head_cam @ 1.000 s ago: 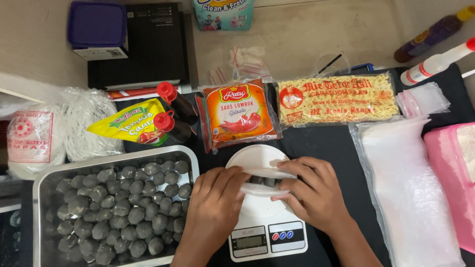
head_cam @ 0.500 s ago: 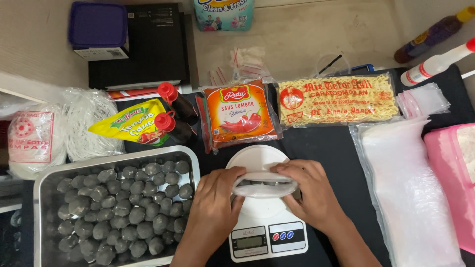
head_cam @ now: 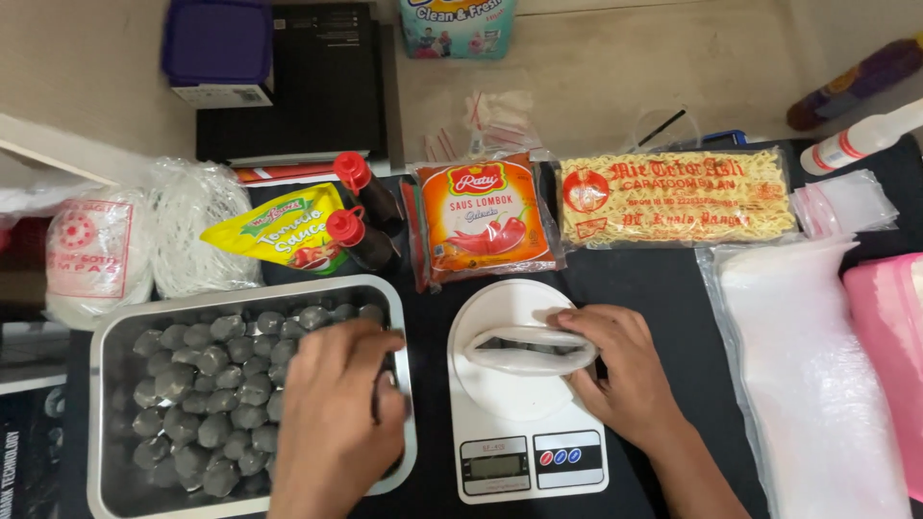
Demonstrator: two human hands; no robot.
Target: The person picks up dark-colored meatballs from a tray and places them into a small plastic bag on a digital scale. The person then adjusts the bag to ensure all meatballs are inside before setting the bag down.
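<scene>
On the black mat, a white kitchen scale (head_cam: pixel 524 404) sits in front of the person, with a small clear plastic bag (head_cam: pixel 529 348) lying open-mouthed on its round platform. The right hand (head_cam: pixel 615 370) holds that bag at its right end, thumb and fingers curled around the rim and pinching it so the mouth stays spread. The left hand (head_cam: pixel 336 423) is apart from the scale, down in the metal tray (head_cam: pixel 106 346) at its right side, fingers bent together over the grey meatballs (head_cam: pixel 207 384); whether it has one pinched I cannot tell, since the back of the hand hides the fingertips.

Behind the tray lie a yellow sauce pouch (head_cam: pixel 274 231) and 2 dark bottles with red caps (head_cam: pixel 361 211), and left of them a bag of white noodles (head_cam: pixel 144 240). Just behind the scale stands an orange chilli sauce pack (head_cam: pixel 486 221), touching a packet of yellow dried noodles (head_cam: pixel 678 197) on its right. A stack of clear plastic bags (head_cam: pixel 798 365) lies right of the scale, with something pink (head_cam: pixel 889 317) at the far right edge. A white squeeze bottle (head_cam: pixel 860 139) lies at the back right.
</scene>
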